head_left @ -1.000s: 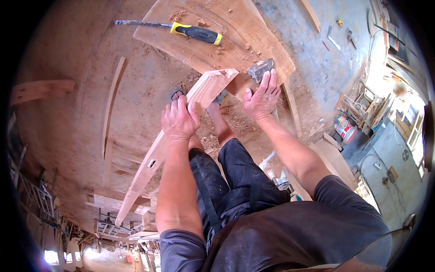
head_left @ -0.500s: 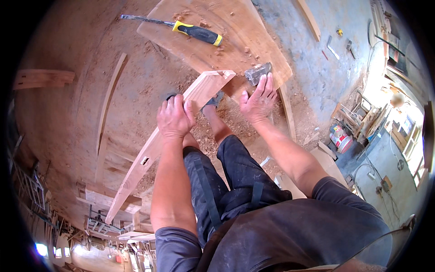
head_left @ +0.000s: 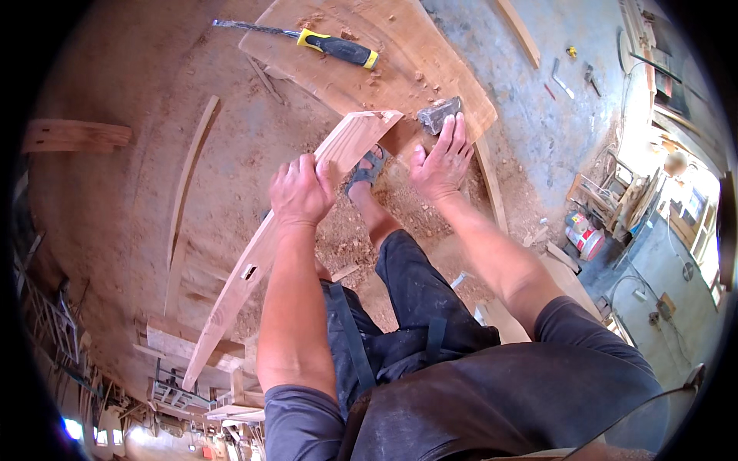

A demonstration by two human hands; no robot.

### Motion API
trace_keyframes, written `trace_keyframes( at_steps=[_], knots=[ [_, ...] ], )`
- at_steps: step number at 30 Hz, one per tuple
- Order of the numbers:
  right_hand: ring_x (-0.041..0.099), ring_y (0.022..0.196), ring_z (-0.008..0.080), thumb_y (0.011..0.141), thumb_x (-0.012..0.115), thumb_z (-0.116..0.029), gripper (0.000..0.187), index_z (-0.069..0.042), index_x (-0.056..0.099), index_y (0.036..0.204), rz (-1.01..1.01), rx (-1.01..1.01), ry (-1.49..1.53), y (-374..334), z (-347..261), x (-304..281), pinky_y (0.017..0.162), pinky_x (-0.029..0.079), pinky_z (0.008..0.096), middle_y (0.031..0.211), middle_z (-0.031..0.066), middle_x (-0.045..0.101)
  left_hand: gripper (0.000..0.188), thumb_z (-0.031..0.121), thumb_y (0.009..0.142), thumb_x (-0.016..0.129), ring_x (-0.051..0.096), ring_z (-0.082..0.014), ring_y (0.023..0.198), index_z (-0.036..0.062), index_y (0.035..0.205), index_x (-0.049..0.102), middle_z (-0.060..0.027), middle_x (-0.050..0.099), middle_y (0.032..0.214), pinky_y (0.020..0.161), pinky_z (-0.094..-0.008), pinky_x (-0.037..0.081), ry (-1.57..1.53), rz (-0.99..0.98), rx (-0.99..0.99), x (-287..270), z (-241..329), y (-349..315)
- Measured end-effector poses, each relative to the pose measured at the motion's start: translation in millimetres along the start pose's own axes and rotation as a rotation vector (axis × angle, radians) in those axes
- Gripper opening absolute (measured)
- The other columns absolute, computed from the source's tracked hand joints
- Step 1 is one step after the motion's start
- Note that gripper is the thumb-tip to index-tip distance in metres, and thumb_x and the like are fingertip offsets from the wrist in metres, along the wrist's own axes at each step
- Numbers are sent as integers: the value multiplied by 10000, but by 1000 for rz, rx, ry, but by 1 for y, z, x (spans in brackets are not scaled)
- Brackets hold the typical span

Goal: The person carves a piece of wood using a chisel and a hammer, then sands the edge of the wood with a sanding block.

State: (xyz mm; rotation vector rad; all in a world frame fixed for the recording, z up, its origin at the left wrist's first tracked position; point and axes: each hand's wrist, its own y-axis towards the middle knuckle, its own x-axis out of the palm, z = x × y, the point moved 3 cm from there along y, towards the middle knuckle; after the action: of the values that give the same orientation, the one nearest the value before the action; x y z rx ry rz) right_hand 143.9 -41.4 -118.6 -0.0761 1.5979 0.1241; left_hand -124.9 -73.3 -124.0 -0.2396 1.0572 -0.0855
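1. At far left, a short, reddish wooden piece (head_left: 77, 136) and a long, thin, curved wooden strip (head_left: 190, 184) lie on the dusty grey-brown floor (head_left: 131, 223).
2. The left hand (head_left: 298, 190) grasps a long, pale-pink wooden bar (head_left: 354, 142), which slants from lower left up to the surface's near edge. A slot (head_left: 247, 272) and a recess (head_left: 387, 116) at its upper end suggest some shaping is done; what is left cannot be told.
3. The surface, a broad brown wooden slab (head_left: 415, 69), carries scattered wood chips (head_left: 347, 34) and a steel chisel (head_left: 338, 51) with a yellow-and-black handle.
4. The right hand (head_left: 442, 167) has its fingers extended, tips against a rough dark-grey block (head_left: 438, 116), not wrapped around it.
5. At right, a white L-shaped tool (head_left: 563, 81) lies on the floor; beyond stand a red-and-white bucket (head_left: 588, 240) and piled timber (head_left: 619, 198).
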Motion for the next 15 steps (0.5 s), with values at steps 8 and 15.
trace_keyframes(
  at_steps=[8, 15],
  knots=[
    [385, 1367, 470, 787, 694, -183, 932, 27, 220, 1561, -44, 77, 73, -5, -1, -2, 1138, 292, 602, 1567, 284, 280, 217, 268, 970, 588, 638, -334, 995, 65, 963, 665, -149, 699, 1009, 863, -472, 515, -140, 114, -11, -6, -6, -9],
    [361, 1445, 404, 713, 652, -24, 786, -3, 427, 1466, -257, -396, 306, -13, -105, -35, 1244, 229, 533, 1534, 232, 388, 248, 189, 949, 603, 581, -376, 1172, 15, 1108, 681, -196, 668, 1189, 1040, -504, 442, -98, 522, -315, -30, -121, -152]
  ],
)
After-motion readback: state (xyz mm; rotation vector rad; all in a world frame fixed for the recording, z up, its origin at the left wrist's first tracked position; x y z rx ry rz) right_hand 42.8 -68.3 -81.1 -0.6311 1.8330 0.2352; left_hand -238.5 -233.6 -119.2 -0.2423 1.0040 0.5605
